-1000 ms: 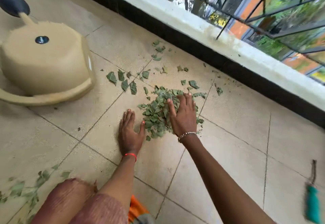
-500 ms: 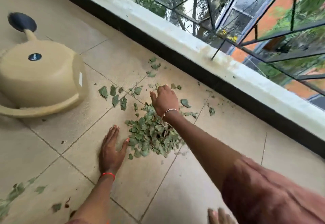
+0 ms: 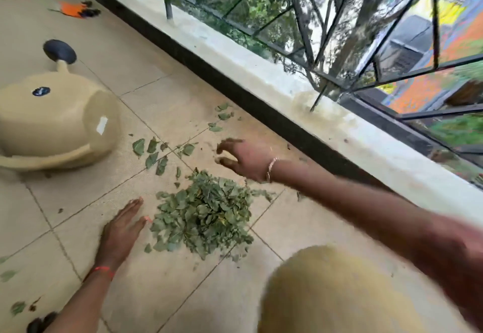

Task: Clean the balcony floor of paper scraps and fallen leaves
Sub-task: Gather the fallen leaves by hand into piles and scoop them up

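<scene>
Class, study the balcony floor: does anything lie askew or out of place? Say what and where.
The beige watering can at the left lies tipped on its side, its base facing the leaf pile. Stray leaves lie scattered outside the pile, between the can and the low wall.

Right hand (image 3: 248, 160): a second ago flat on the leaf pile (image 3: 203, 217), palm down. It is now off the pile and out past its far edge toward the ledge (image 3: 261, 76), fingers curled like a claw and too blurred to tell if they hold anything. Pile tighter and fuller than before, with most of the loose leaves on its ledge side drawn in. View has swung up: more railing (image 3: 300, 19) shows, and a blurred yellow shape (image 3: 339, 293) now fills the lower foreground.
</scene>
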Available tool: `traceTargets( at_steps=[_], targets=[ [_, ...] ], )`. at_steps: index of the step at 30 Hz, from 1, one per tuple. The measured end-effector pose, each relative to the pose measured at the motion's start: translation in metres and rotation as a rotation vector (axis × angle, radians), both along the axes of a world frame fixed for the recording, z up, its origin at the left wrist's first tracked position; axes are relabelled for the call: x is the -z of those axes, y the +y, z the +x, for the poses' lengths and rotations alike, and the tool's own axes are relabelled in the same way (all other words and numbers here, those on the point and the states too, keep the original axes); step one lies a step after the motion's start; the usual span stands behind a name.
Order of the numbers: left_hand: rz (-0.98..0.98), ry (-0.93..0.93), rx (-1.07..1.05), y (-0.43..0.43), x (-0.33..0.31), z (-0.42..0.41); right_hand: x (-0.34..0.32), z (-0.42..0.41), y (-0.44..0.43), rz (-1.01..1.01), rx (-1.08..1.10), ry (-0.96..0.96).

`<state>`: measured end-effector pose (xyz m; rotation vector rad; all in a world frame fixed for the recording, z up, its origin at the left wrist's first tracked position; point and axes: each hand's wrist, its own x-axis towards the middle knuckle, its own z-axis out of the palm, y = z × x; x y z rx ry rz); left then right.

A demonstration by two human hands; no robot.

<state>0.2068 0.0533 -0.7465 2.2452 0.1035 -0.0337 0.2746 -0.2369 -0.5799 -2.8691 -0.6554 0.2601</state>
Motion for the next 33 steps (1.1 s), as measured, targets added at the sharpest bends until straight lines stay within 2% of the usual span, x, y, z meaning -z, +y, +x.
traceTargets(
  at_steps=[2,4,9,12,15,18,21,24,27,31,33],
  targets=[
    [-0.035,0.070,-0.053,-0.005,-0.007,0.004,0.033,-0.023,-0.021,0.261,0.181,0.056],
    [0.019,0.121,-0.062,-0.013,-0.017,0.006,0.064,-0.051,-0.032,0.457,0.371,0.131],
    [0.103,0.092,0.027,-0.050,-0.054,0.035,0.109,-0.074,-0.039,0.697,0.620,0.061],
    [0.101,0.046,0.058,-0.078,-0.075,0.046,0.124,-0.073,-0.051,0.695,0.757,-0.009],
    [0.017,-0.006,0.007,-0.094,-0.080,0.041,0.129,-0.078,-0.071,0.673,0.891,-0.099],
    [-0.038,-0.008,-0.012,-0.099,-0.064,0.034,0.127,-0.082,-0.102,0.563,1.005,-0.204],
    [-0.052,-0.018,-0.028,-0.106,-0.050,0.038,0.130,-0.086,-0.137,0.409,1.106,-0.188],
    [-0.061,-0.041,-0.010,-0.120,-0.043,0.046,0.136,-0.085,-0.163,0.319,1.114,-0.133],
    [-0.016,-0.070,0.147,-0.135,-0.036,0.061,0.142,-0.076,-0.178,0.262,1.115,-0.101],
    [-0.056,-0.076,0.208,-0.147,-0.036,0.088,0.156,-0.062,-0.180,0.315,1.248,-0.085],
    [-0.079,-0.086,0.215,-0.149,-0.035,0.098,0.162,-0.060,-0.162,0.360,1.098,-0.093]
  ],
)
